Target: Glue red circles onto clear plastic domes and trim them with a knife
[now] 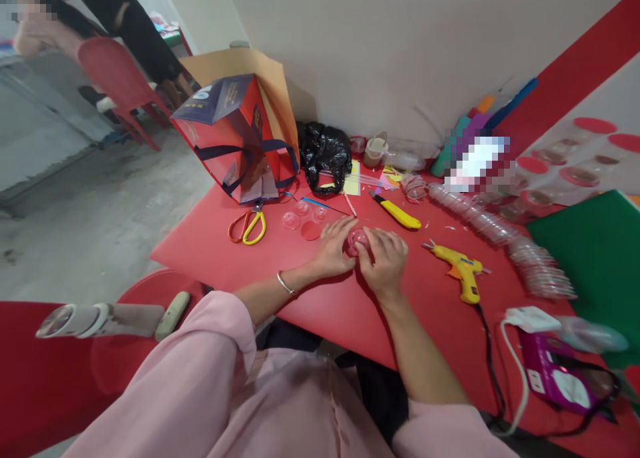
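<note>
Plastic dome (358, 240): scissors (255, 213) left, cutter (399, 213) beyond, glue gun (461, 263) right.

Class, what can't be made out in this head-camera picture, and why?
Head view: the full outline of the plastic piece, partly covered by the left hand and right hand.
Head view: the contents of the black bag, hidden by its dark plastic.
Head view: small wording on the gift bag, too small and blurred.
Head view: the bright object, masked by pixelation.

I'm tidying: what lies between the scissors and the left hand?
In the head view, three clear plastic pieces and a red disc lie between the scissors and the left hand.
</note>
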A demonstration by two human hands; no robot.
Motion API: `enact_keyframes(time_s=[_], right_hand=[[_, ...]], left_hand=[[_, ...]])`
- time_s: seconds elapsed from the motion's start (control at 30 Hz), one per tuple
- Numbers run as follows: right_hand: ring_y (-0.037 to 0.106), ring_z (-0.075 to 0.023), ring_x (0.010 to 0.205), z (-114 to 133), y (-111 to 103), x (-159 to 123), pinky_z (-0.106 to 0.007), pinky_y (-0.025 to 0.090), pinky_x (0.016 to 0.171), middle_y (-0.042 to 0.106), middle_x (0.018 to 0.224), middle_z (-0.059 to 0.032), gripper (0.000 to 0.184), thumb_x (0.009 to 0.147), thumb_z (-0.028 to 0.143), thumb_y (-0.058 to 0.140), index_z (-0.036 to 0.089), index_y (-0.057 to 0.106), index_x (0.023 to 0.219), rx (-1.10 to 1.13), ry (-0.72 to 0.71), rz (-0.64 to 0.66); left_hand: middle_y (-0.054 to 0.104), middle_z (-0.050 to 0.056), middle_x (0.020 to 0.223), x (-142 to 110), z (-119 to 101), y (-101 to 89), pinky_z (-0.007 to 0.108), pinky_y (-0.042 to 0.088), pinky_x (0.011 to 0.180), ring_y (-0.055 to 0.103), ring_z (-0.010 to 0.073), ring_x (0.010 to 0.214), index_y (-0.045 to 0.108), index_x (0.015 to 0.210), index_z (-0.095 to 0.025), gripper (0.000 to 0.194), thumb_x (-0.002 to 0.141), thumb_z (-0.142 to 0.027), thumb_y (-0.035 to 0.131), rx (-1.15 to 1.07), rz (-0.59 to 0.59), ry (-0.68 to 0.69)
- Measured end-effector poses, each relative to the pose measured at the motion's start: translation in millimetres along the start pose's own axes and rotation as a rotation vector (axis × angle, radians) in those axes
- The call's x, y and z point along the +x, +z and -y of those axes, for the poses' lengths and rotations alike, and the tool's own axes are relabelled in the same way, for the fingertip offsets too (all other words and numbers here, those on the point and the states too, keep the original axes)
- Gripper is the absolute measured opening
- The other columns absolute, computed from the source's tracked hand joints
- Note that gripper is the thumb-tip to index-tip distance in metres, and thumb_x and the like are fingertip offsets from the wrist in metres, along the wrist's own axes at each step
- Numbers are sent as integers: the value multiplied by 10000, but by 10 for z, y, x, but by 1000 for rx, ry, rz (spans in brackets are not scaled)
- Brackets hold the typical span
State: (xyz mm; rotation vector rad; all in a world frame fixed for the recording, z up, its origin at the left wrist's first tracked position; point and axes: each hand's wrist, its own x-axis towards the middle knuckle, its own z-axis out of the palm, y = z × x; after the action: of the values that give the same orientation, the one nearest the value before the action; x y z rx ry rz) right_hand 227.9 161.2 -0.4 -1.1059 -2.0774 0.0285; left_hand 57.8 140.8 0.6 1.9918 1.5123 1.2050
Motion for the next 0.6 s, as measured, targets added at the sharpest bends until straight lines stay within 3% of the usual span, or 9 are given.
enact_keyframes(time_s=[0.1, 0.23, 0.33, 0.47, 0.6], right_hand=[[644, -270, 1171, -2, 16, -26, -523, 335, 1178, 782, 1208, -90, 368, 1054, 390, 517, 236, 705, 1330, -15, -17, 119], [595, -274, 1264, 3, 1, -34, -538, 281, 1221, 766, 1277, -74, 405, 1058, 414, 531, 250, 661, 1405, -44, 6, 103], [606, -274, 1258, 22, -20, -24, -567, 256, 1236, 778, 1256, -52, 390, 1066, 420, 517, 276, 666, 1397, -37, -30, 141], [576, -287, 1318, 53, -4, -18, -579, 247, 1240, 747, 1330, -55, 417, 1061, 444, 523, 295, 636, 1434, -36, 28, 102], [587, -288, 1282, 43, 56, -29, -595, 231, 1242, 776, 1263, -45, 395, 1062, 462, 518, 288, 675, 1380, -9, -11, 196]], left_hand=[[408, 114, 1665, -8, 32, -36, 584, 338, 1277, 393, 314, 1546, 382, 1598, -286, 963, 697, -43, 622, -170, 17, -30], [483, 134, 1594, 29, 127, -26, 486, 492, 1188, 508, 276, 1453, 466, 1524, -230, 828, 726, -30, 568, -362, -96, -94], [576, 127, 1496, 57, 168, -3, 483, 490, 1189, 556, 260, 1396, 543, 1433, -202, 729, 728, -17, 539, -382, -156, -134], [634, 109, 1417, 62, 173, 17, 467, 533, 1137, 634, 240, 1286, 594, 1370, -208, 679, 727, -10, 503, -363, -169, -172], [708, 95, 1279, 63, 151, 11, 467, 535, 1117, 665, 242, 1211, 675, 1251, -203, 576, 730, -23, 507, -269, -137, -185]])
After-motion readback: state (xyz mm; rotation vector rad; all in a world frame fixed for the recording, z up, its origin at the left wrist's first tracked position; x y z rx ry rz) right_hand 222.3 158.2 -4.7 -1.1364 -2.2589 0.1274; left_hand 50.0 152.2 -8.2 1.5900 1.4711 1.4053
